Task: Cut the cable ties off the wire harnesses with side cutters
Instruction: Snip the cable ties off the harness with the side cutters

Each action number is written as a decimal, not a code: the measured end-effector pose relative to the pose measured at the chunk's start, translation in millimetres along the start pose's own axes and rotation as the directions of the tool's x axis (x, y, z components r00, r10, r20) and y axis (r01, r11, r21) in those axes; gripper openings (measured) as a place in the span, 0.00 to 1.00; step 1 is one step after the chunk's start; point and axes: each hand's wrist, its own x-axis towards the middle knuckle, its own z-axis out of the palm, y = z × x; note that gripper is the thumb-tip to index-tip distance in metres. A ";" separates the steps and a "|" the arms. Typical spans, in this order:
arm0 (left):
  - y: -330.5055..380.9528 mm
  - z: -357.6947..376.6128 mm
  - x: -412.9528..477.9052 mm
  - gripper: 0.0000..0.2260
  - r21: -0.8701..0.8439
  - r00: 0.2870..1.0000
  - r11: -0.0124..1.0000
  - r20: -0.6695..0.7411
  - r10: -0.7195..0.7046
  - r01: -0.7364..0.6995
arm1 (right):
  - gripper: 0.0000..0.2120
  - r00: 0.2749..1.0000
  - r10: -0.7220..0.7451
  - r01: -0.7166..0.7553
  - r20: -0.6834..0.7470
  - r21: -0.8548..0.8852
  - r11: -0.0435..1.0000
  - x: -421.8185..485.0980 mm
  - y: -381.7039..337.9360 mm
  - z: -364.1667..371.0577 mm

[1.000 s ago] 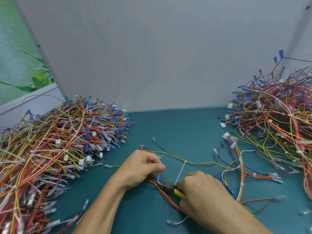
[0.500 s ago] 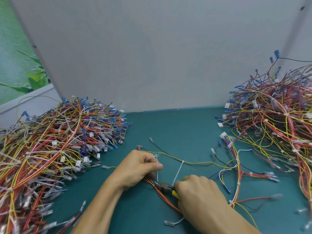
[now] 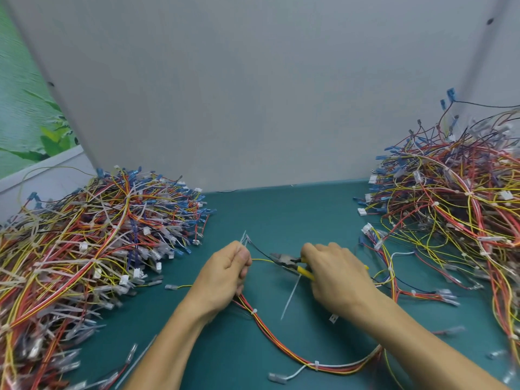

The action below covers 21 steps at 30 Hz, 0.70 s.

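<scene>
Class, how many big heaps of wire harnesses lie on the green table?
2: left heap at the picture's left; right heap at its right. Both run out of frame, so others may be hidden.

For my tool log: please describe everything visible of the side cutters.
The side cutters have a dark metal head and yellow handles. The right hand grips the handles, hiding most of them. The head points left, toward the left hand holding the wire harness, beside its yellow wire. Whether they touch is unclear.
</scene>
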 end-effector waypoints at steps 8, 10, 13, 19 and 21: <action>7.2 3.9 -2.4 0.13 0.435 0.967 0.866 0.047 0.252 -0.247 | 0.10 0.995 0.075 -0.094 0.068 0.353 0.931 11.1 4.2 13.4; 7.8 7.4 -4.0 0.14 0.470 0.952 0.832 0.070 0.299 -0.296 | 0.07 0.990 0.064 -0.116 0.125 0.465 0.878 9.7 7.8 8.0; 11.1 12.7 -6.4 0.10 0.491 0.907 0.769 0.123 0.404 -0.409 | 0.05 0.985 0.023 -0.126 0.173 0.614 0.779 8.7 13.2 1.0; 12.7 24.0 -9.2 0.06 0.532 0.788 0.605 0.226 0.573 -0.592 | 0.05 0.957 -0.109 -0.182 0.269 0.849 0.496 -0.5 10.2 -1.9; 9.7 28.1 -10.5 0.06 0.491 0.810 0.658 0.210 0.547 -0.571 | 0.06 0.957 -0.114 -0.179 0.266 0.853 0.491 -1.5 8.9 -1.3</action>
